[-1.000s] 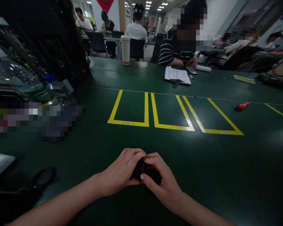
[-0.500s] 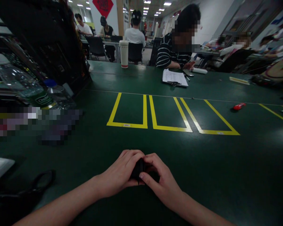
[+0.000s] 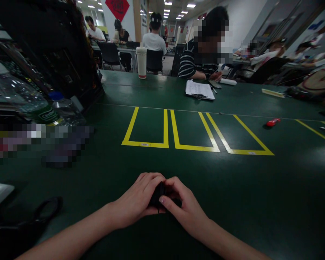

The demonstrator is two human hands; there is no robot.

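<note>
A small black object (image 3: 157, 196) sits between my two hands, low over the dark green table (image 3: 141, 242). Its kind is hard to make out, as fingers cover most of it. My left hand (image 3: 139, 196) wraps round it from the left, fingers over the top and thumb along the near side. From the right, my right hand (image 3: 182, 202) pinches its edge, with the thumb at the near side and curled fingers at the top. The fingertips of both hands meet at the far side of the object.
Yellow tape outlines (image 3: 144, 145) lie beyond my hands. A red object (image 3: 273, 122) rests to the right. Clear bottles (image 3: 66, 108) and a black strap (image 3: 47, 209) are on the left. Farther back stand a white cup (image 3: 142, 63), a clipboard (image 3: 199, 89) and a seated person (image 3: 197, 61).
Both hands keep almost the same grip on the black object. The right thumb has shifted very slightly left. The background has moved a little left as the camera turned.
</note>
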